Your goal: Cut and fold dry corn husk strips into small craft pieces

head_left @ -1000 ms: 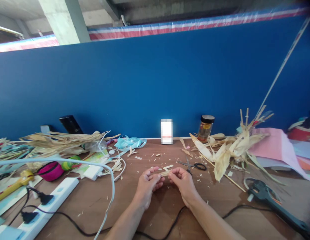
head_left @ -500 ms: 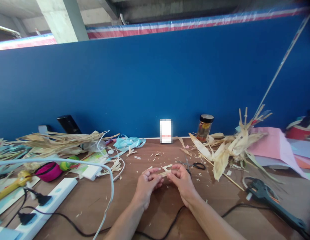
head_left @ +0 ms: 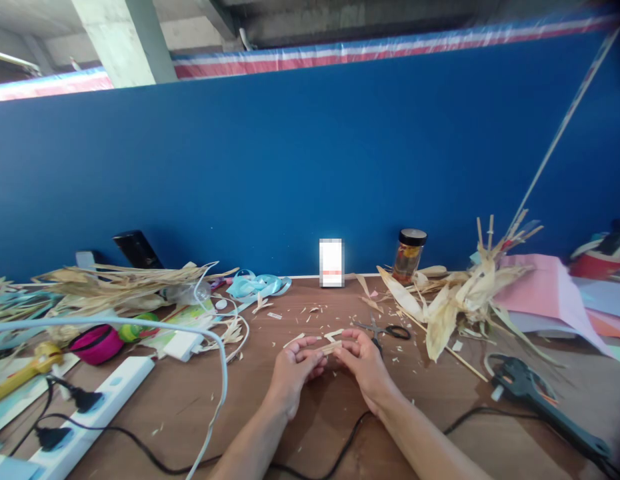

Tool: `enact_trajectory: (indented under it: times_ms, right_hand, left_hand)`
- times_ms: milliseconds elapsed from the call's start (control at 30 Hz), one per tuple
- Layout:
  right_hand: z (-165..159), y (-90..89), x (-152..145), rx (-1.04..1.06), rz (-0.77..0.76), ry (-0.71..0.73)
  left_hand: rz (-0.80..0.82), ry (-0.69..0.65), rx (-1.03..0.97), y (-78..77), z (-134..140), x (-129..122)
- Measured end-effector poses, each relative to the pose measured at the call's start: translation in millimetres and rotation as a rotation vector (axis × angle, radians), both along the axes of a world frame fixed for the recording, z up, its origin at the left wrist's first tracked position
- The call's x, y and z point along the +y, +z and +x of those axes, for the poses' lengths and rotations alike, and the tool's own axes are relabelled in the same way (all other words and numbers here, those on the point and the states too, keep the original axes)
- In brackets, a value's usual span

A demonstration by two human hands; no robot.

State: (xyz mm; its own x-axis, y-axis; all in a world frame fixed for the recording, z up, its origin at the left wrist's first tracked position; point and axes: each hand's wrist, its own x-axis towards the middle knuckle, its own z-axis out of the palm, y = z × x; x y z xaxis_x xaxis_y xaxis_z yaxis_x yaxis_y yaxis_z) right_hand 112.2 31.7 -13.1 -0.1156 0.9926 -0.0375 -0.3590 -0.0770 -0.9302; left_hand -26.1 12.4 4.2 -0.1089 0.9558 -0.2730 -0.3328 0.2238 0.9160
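Note:
Between my two hands is a short, pale strip of dried husk (head_left: 331,348), held at both ends just above the brown table. My left hand (head_left: 299,370) pinches its left end between thumb and fingers. At the right end, the thumb and fingers of my right hand (head_left: 361,360) are closed on the same strip. Another pale husk piece (head_left: 334,335) lies just beyond my fingertips. Black-handled scissors (head_left: 399,331) rest behind my right hand, partly covered by it. Small husk scraps are scattered around both hands.
Left are a white power strip (head_left: 97,413), a pink tape roll (head_left: 97,343), blue ribbon (head_left: 257,285) and piled dried husks (head_left: 115,283). Right are a glue gun (head_left: 527,383), a husk figure (head_left: 470,293), a jar (head_left: 410,257) and pink paper (head_left: 537,287). A black cable crosses the front.

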Motion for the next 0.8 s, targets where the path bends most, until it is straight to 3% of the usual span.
enact_trajectory:
  times_ms: [533, 800]
  right_hand:
    - [0.0, 0.6, 1.8, 0.013, -0.063, -0.041]
    - [-0.7, 2.8, -0.9, 0.022, -0.024, 0.023]
  left_hand:
    - [0.017, -0.050, -0.085, -1.1, -3.4, -1.9]
    - [0.138, -0.121, 0.130, -2.8, -0.7, -2.0]
